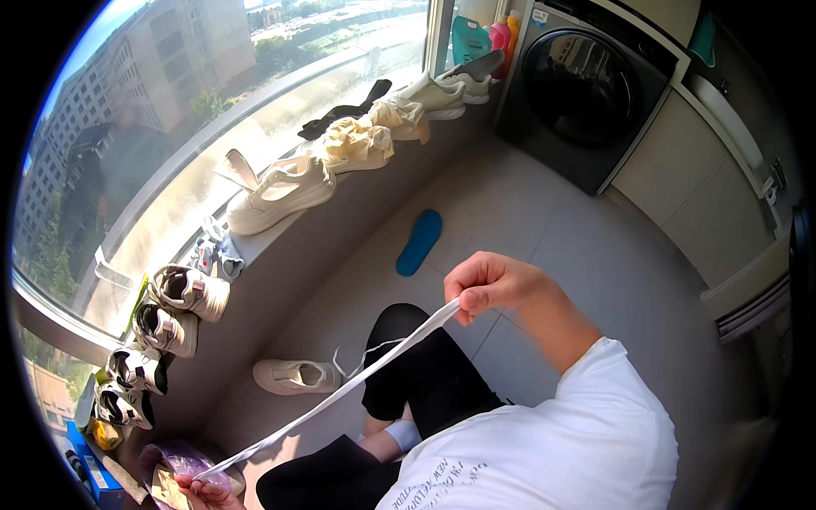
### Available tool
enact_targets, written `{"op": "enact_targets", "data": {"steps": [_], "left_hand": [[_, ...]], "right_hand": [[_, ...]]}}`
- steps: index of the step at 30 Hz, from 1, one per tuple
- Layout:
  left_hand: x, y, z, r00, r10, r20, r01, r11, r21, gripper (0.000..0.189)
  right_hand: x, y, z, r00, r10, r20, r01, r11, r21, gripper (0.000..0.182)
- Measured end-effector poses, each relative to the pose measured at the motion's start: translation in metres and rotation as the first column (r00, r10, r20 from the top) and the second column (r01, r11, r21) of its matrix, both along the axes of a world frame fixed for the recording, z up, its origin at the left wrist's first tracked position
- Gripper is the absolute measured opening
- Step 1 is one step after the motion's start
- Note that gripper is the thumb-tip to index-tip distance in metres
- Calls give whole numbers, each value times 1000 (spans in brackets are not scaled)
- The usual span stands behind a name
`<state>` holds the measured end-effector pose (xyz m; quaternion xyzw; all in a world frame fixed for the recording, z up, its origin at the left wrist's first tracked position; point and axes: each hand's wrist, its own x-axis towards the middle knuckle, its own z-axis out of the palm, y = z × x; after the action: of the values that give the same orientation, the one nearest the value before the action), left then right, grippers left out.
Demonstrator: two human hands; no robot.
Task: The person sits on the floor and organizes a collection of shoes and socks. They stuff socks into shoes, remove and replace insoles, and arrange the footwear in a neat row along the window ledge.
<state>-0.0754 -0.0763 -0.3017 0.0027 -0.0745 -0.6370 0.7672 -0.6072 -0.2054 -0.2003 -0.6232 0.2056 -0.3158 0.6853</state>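
Note:
A white shoelace [398, 349] is stretched taut and slanting across my lap, with several strands running side by side. At its upper end my right hand [494, 290] pinches it between thumb and bent fingers. Down at the lower left picture edge, my left hand [207, 494] grips the other end and is partly cut off. A thin loose end of lace curls near my knee. Below the wall, an off-white shoe [277, 377] without visible laces lies on the tiled floor, just beyond the lace. Beside my left hand is a purple plastic bag [185, 458].
Several shoes line the window ledge, including a cream shoe [280, 194] and paper-covered shoes [357, 143]. A blue insole [419, 242] lies on the floor. Beyond stands a dark front-loading washing machine [580, 89]. A blue box [95, 468] sits at lower left.

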Motion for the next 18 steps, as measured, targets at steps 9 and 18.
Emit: {"op": "enact_targets", "data": {"steps": [9, 18], "left_hand": [[-46, -36, -7, -287, -255, 923, -524, 849, 71, 47], [-270, -43, 27, 297, -242, 924, 464, 882, 82, 44]], "right_hand": [[11, 10, 58, 917, -133, 375, 284, 878, -384, 27], [128, 36, 60, 927, 255, 276, -146, 921, -362, 25]]}}
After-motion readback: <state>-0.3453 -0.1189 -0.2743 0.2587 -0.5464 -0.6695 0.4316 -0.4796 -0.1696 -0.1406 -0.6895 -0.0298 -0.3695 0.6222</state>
